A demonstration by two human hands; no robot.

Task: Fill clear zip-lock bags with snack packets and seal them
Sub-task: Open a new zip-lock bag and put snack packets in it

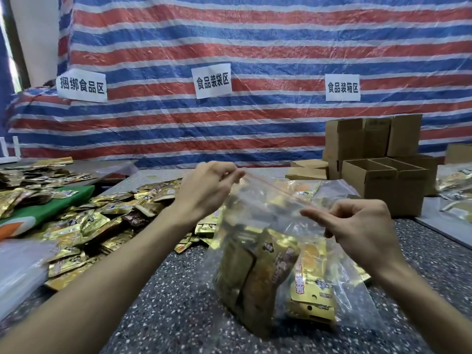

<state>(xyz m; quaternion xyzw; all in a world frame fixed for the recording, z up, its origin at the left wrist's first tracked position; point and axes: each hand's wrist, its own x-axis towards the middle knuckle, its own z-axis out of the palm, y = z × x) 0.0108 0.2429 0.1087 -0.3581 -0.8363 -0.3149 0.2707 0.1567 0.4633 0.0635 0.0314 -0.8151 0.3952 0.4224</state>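
Left grip (207, 191) and right grip (362, 226) pinching the seal

Zip-lock bag (268, 213) held upright over the speckled bench (166, 302), one grip nipping each end of its red strip (270, 187); gold snack packets (270, 272) stand inside

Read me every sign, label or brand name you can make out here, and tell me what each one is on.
"捆绑食品区": left paper sign, stuck on the striped tarp.
"食品装袋区": middle paper sign, same tarp.
"食品装箱区": right paper sign, same tarp.
Print on the snack packets, both in the zip-lock bag and loose: too blurred to read.
Cardboard boxes: no readable text.
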